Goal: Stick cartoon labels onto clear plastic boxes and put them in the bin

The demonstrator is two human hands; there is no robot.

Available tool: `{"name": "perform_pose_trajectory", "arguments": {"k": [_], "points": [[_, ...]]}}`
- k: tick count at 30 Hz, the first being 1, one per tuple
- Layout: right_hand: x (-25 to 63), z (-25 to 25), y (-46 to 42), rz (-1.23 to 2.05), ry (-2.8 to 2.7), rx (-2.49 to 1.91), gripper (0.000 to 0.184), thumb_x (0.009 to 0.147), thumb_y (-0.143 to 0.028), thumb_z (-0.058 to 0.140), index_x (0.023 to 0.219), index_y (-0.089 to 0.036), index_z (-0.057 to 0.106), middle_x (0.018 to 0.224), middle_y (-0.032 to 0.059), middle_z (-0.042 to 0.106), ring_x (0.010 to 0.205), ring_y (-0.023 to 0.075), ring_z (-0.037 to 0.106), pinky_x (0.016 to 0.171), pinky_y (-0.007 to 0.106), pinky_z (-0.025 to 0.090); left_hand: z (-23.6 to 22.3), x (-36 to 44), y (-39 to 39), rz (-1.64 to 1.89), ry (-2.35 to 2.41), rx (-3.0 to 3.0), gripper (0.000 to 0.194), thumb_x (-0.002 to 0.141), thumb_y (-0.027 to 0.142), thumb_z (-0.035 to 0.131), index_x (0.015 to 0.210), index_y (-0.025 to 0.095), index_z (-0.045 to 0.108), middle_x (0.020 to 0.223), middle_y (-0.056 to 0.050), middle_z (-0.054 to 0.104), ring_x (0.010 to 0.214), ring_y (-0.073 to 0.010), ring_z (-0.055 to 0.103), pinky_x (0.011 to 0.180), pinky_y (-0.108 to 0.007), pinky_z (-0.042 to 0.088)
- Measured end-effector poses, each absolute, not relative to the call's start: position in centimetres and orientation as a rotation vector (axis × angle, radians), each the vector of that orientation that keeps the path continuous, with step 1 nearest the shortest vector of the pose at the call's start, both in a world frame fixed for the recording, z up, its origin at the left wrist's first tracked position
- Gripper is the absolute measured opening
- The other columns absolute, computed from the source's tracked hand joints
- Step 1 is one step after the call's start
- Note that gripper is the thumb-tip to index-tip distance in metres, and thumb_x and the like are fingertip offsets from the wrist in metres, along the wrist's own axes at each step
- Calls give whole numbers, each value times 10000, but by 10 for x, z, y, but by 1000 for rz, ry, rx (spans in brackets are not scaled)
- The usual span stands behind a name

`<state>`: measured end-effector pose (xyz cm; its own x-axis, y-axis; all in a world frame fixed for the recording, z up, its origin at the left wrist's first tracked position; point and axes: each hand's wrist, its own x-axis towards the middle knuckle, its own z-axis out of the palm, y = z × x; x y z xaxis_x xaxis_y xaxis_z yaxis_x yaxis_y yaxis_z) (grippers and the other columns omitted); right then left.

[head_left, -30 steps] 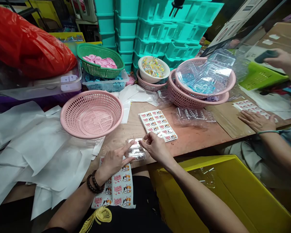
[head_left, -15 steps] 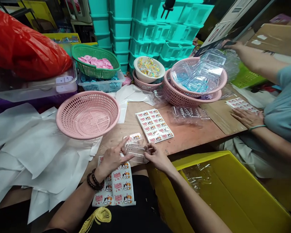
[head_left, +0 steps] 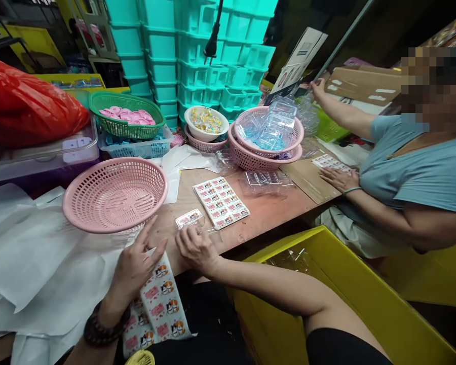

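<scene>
My right hand (head_left: 199, 249) is closed, with its fingers bent over the near part of a clear plastic case (head_left: 210, 231) on the table edge. A white cat-and-dog label (head_left: 189, 218) shows at the far half of that case. To the left, my left hand (head_left: 137, 266) has its index finger and thumb stretched apart, holding nothing. Beside and below it, a folded sheet of cat-and-dog stickers (head_left: 165, 304) hangs over my lap. A stack of similar sticker sheets (head_left: 221, 202) lies just beyond my right hand.
A pink basket (head_left: 116, 195) stands by white backing paper (head_left: 34, 248). More clear cases (head_left: 266, 180) lie near loaded pink baskets (head_left: 266, 157). At right, a co-worker (head_left: 395, 167) rests a hand on stickers. A yellow bin (head_left: 349, 294) is below; teal bins (head_left: 159, 45) rise behind.
My left hand has left the case and moved left and down over the sticker sheet. My right hand has moved onto the case, which now lies lower on the table. The view has swung right.
</scene>
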<state>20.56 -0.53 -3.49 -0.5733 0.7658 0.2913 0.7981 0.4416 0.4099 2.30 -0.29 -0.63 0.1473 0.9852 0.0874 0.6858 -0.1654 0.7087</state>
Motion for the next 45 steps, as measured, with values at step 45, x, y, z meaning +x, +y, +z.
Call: {"name": "perform_pose_trajectory", "arguments": {"k": [45], "points": [[255, 33, -14, 2233, -1123, -1160, 330, 560, -364, 870, 652, -130, 656, 614, -12, 608, 564, 77, 479, 576, 230, 349, -4, 40, -11, 857, 608, 1468, 175, 736, 316, 832, 764, 147, 796, 741, -73, 766, 688, -166, 699, 666, -262, 577]]}}
